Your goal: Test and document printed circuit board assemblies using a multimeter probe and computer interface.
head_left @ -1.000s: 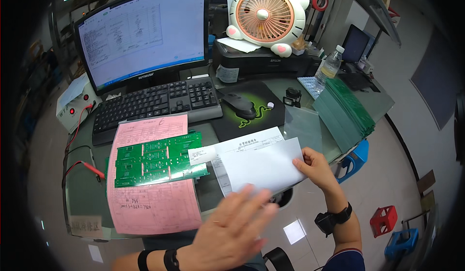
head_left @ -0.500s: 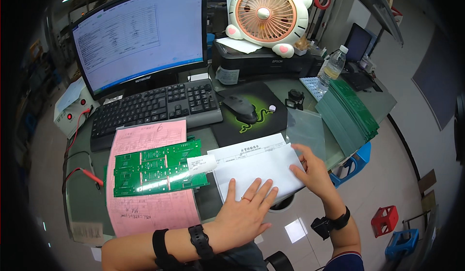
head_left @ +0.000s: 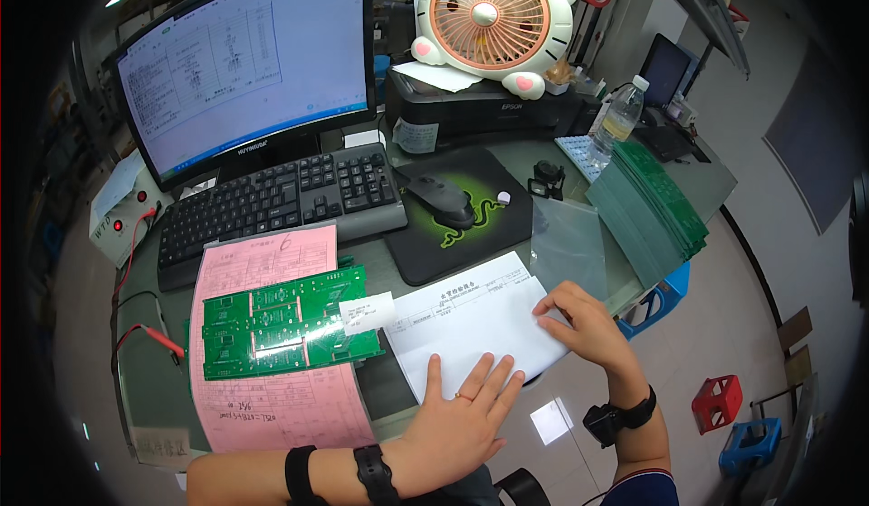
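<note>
Lying flat and spread, the left hand [head_left: 455,426] grips nothing; the right hand [head_left: 581,327] curls at the white paper [head_left: 480,334], pinch uncertain. Beside green circuit boards [head_left: 288,318], the paper appears mostly folded, printed heading [head_left: 457,290] uncovered.

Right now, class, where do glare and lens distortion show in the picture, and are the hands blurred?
Head view: white glare on the green circuit board atop the pink sheet; the monitor looks bowed, the corners dark; the left hand and right hand look fairly sharp.
</note>
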Tool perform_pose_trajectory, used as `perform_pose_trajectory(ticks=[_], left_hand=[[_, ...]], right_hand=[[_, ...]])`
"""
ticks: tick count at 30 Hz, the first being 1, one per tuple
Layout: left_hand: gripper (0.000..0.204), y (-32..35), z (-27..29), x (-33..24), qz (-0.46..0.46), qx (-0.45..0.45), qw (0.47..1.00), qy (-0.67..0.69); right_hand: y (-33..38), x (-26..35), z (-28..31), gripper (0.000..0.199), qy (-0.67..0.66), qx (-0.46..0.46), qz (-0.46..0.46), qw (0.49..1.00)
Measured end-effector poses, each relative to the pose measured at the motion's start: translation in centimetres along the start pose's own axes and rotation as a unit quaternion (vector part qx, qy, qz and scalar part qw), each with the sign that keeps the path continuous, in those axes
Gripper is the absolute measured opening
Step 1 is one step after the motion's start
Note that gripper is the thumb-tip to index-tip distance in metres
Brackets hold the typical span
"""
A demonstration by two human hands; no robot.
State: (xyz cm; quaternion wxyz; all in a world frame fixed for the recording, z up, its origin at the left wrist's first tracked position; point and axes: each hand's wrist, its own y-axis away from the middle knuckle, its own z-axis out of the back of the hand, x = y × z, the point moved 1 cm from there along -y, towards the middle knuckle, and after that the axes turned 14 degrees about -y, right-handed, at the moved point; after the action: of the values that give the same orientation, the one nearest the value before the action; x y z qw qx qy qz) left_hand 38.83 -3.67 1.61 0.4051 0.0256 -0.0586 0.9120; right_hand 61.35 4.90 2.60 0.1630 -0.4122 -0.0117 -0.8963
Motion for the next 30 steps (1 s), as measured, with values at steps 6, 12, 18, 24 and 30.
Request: perform_pose_trajectory(ticks=[6, 12, 18, 24, 30], left_hand=[[0.076, 0.2, 0.3, -0.6, -0.006, -0.009, 1.0, 0.022], [0.074, 0.1, -0.1, -0.4, 0.01, -0.024, 1.0, 0.002], [0.071, -0.1, -1.2, -0.3, 0.019, -0.056, 0.998, 0.016], [0.074, 0.1, -1.5, -0.6, 0.04, -0.045, 0.998, -0.004], [0.078, -0.1, -1.9, -0.8, 0.041, -0.041, 0.998, 0.014]], right_hand=[[0.2, -0.6, 0.1, 0.011, -0.009, 0.021, -0.001, 1.0], [0.1, -0.2, -0.3, 0.013, -0.009, -0.012, 0.011, 1.0], [0.1, 0.0, -0.6, 0.017, -0.01, -0.031, -0.018, 0.999], [0.2, -1.2, -0.5, 0.02, -0.085, -0.044, -0.027, 0.995], [-0.3, -1.4, -0.6, 0.02, -0.048, -0.049, -0.017, 0.998]])
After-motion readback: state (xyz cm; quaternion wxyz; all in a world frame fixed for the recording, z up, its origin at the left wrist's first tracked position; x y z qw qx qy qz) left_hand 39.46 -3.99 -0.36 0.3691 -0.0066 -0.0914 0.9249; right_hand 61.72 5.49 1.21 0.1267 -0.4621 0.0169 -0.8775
